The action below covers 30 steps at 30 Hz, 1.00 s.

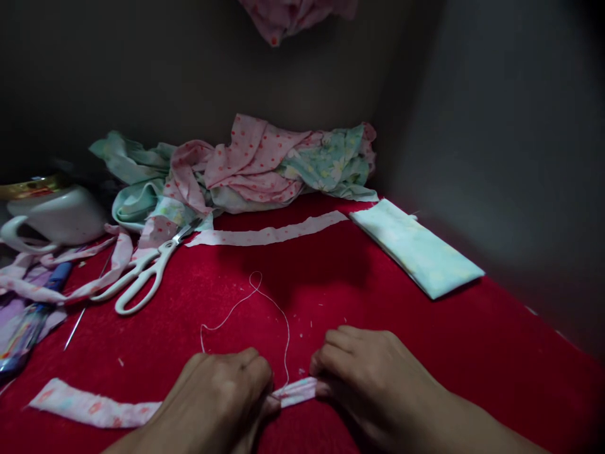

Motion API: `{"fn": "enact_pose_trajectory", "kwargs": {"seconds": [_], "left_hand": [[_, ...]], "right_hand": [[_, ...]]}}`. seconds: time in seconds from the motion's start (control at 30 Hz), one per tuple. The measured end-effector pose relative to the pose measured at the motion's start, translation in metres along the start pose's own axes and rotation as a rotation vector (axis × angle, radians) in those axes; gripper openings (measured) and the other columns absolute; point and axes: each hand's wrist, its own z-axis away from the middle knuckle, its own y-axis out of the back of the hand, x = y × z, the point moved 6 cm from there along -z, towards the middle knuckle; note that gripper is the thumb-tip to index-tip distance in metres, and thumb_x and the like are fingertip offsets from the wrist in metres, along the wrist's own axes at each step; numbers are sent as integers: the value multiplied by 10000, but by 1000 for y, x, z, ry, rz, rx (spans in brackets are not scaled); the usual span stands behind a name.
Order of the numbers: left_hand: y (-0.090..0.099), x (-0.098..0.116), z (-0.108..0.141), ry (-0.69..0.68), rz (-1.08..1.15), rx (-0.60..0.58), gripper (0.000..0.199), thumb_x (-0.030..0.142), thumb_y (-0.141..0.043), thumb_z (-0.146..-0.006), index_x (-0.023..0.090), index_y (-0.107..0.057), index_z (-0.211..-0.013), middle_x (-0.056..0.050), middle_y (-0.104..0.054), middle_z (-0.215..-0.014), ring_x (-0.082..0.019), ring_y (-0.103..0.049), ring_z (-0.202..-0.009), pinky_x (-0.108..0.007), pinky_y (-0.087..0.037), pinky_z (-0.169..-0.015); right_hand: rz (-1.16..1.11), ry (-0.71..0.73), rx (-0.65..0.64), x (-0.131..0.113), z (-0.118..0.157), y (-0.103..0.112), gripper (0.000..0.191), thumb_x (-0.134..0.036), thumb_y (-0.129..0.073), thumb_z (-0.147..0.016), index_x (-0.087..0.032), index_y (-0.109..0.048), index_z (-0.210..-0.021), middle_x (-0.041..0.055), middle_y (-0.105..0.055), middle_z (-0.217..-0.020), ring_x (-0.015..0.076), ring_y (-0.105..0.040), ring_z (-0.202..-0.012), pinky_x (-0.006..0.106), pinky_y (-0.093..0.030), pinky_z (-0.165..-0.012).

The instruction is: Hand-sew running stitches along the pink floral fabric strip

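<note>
Near the front of the red cloth surface, a narrow folded fabric strip (299, 392) with a pale floral print is stretched between my two hands. My left hand (222, 384) pinches it with fingers closed, and more of the strip runs out to the left beyond my wrist. Closed on the other end is my right hand (362, 369), its fingertips curled around the cloth. A white thread (287, 328) rises from the strip beside my left fingertips, loops over the surface and comes back behind the left hand. I cannot see a needle in either hand.
White-handled scissors (154, 271) lie at left, by a white mug (59, 217) and a blue pen (59, 275). A pink strip (269, 236) lies across the middle. Crumpled printed fabric (255, 157) is heaped against the wall. A folded pale-green cloth (418, 249) sits at right.
</note>
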Motion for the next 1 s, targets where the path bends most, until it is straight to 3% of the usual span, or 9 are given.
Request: {"fn": "enact_pose_trajectory", "kwargs": {"seconds": [0.1,0.27,0.43,0.63,0.8,1.0], "left_hand": [[-4,-4,2,-35,-19,61,221,165,-392,-841,187,-471,-636,-28,-542,-564,-140,-475,-384,-228,-258,-349],[3,4,2,-37,1,28,246,117,-396,-861,170,-493,-641,-36,-550,-576,-143,-497,-427,-241,-293,-387],[7,8,-1,-34,50,86,255,80,-383,-849,165,-479,-629,-21,-527,-559,-123,-456,-415,-246,-277,-396],[2,2,-1,-19,198,185,249,103,-404,-863,161,-496,-638,1,-509,-550,-110,-456,-430,-230,-297,-418],[3,0,1,0,306,207,244,111,-423,-873,161,-483,-642,14,-493,-549,-97,-451,-447,-205,-301,-428],[3,0,-5,37,405,256,208,133,-436,-869,158,-527,-684,15,-512,-567,-99,-480,-469,-200,-318,-450]], "right_hand": [[46,44,45,-3,0,1,103,-116,-507,-819,-166,-552,-740,27,-566,-724,136,-465,-602,258,-229,-491],[10,75,124,-11,5,3,139,-31,-494,-744,-164,-531,-742,19,-550,-756,108,-422,-539,249,-223,-462],[-218,14,23,-9,7,3,228,54,-444,-730,-165,-498,-757,3,-530,-749,93,-437,-553,212,-296,-482],[-348,-19,89,-2,4,13,185,-30,-453,-826,-150,-535,-712,-4,-509,-674,99,-448,-579,213,-338,-529],[-500,-70,143,1,2,12,114,-212,-616,-807,-132,-628,-726,8,-562,-651,100,-490,-561,205,-349,-497],[-538,-186,215,10,-2,19,136,-163,-621,-766,-127,-615,-636,-9,-536,-585,96,-469,-524,200,-342,-474]]}}
